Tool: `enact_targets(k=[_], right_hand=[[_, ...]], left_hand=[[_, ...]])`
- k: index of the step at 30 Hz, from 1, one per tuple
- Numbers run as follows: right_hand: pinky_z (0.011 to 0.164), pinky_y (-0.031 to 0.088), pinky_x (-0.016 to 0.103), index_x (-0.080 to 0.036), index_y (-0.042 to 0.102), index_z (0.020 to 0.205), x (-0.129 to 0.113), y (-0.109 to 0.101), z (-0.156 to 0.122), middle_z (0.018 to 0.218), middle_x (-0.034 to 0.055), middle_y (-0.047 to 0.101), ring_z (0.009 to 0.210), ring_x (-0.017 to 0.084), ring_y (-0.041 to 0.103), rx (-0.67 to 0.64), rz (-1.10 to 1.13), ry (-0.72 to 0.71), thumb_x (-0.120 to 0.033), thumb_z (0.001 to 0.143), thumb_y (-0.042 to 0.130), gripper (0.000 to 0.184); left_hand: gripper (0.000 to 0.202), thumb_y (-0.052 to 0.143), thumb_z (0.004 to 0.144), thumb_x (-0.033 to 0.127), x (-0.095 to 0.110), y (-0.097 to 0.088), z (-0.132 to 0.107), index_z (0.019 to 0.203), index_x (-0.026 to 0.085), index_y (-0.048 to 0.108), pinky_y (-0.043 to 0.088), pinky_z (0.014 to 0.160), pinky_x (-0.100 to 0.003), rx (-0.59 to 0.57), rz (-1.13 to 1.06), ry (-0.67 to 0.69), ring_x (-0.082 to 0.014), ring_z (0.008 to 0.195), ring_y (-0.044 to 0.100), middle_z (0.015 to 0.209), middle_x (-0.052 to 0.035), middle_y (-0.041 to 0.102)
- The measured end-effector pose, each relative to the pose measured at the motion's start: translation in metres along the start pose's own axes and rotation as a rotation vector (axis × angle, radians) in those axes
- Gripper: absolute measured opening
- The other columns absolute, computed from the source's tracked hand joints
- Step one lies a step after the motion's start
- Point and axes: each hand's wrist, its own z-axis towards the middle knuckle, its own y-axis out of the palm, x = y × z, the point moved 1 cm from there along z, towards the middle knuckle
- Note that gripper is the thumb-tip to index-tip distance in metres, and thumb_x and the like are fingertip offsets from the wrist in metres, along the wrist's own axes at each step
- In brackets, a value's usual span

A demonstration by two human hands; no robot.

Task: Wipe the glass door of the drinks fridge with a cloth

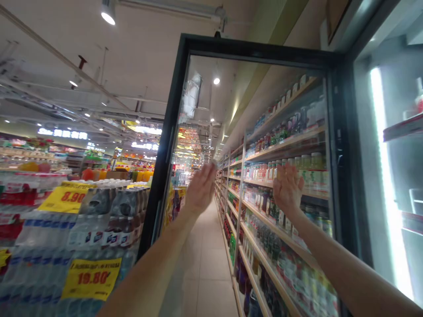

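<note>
An open glass cooler door (pixel 178 57) in a black frame stands in front of me, hinged on the right. My left hand (pixel 201 187) is raised before the pane, fingers stretched out and close together, with nothing clearly in it. A small pale patch by its fingertips is too blurred to name. On the right side of the pane, my right hand (pixel 288 188) is up with its fingers spread, holding nothing. Whether either palm touches the glass I cannot tell. Shelves of bottled drinks (pixel 310 163) show in the pane behind the hands.
Stacked packs of bottles (pixel 99 233) with yellow price signs (pixel 90 278) stand at the left. The lit cooler interior (pixel 380 176) with shelves lies at the far right. A tiled floor (pixel 201 264) shows below, seen partly through the door. Lamps (pixel 108 15) hang overhead.
</note>
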Motion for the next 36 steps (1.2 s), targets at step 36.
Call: enact_targets(k=[36], right_hand=[[0.107,0.025,0.054,-0.024,0.041,0.137,-0.001,0.003,-0.001,0.145,0.0091,0.039,0.136,0.028,0.03,0.06,-0.014,-0.015,-0.033,0.091,0.034,0.047]], left_hand=[[0.056,0.035,0.091,0.02,0.011,-0.003,-0.048,0.145,0.015,0.02,0.028,0.109,-0.046,0.108,0.09,-0.279,-0.026,0.14,0.019,0.146,-0.0125,0.034]])
